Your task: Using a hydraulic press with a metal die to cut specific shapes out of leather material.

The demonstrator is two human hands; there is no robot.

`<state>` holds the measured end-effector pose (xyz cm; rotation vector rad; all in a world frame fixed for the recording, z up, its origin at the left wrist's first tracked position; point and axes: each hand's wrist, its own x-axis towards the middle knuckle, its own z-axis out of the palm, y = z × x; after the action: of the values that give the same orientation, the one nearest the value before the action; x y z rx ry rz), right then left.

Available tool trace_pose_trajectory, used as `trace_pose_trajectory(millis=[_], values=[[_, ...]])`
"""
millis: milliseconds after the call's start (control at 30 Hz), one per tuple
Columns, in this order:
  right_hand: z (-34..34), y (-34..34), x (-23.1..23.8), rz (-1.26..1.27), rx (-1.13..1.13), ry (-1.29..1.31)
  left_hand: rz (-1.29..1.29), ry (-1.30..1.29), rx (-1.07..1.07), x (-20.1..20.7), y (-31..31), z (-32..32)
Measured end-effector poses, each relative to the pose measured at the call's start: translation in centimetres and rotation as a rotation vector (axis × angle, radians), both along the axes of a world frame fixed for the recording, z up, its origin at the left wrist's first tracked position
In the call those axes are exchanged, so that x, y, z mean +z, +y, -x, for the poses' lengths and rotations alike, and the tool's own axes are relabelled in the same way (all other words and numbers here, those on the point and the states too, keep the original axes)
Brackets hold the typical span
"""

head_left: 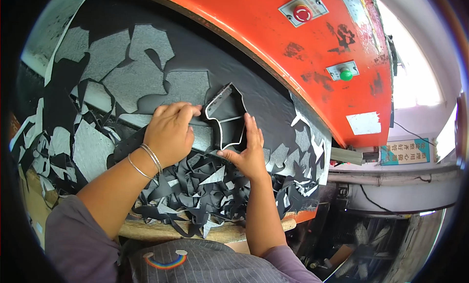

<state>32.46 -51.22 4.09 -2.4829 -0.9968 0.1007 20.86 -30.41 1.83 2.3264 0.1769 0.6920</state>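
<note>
A metal cutting die, a curved strip outline with a thin crossbar, stands on a black sheet of material. My right hand grips the die, thumb at its near end and fingers along its right side. My left hand is just left of the die, its fingers curled and the index fingertip close to the die's left edge. Whatever lies under those curled fingers is hidden. Beyond my left hand, cut-out gaps in the sheet show a grey surface.
Black and grey offcuts pile along the near edge, above a wooden bar. A large orange machine body spans the far right side, carrying a red button and a green button. A fan is at lower right.
</note>
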Motion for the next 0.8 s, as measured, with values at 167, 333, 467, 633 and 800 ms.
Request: trace_pose_trajectory(millis=[167,333,467,633,800], values=[[-0.2,0.1,-0.7,-0.012,0.064,-0.038,0.007,0.029,-0.019,-0.4,-0.1,-0.1],[-0.9,0.4,-1.3,-0.008,0.118,-0.077,-0.034,0.029,0.015,-0.3,0.0,-0.5],[-1.6,0.6,-1.1,0.005,0.141,-0.082,-0.062,-0.001,0.027,-0.8,0.0,-1.0],[-1.9,0.2,-1.3,0.001,0.154,-0.087,-0.064,0.020,0.014,-0.8,-0.3,-0.8],[-1.5,0.2,-1.1,0.014,0.135,-0.075,-0.077,0.012,0.026,-0.5,-0.3,-0.6]])
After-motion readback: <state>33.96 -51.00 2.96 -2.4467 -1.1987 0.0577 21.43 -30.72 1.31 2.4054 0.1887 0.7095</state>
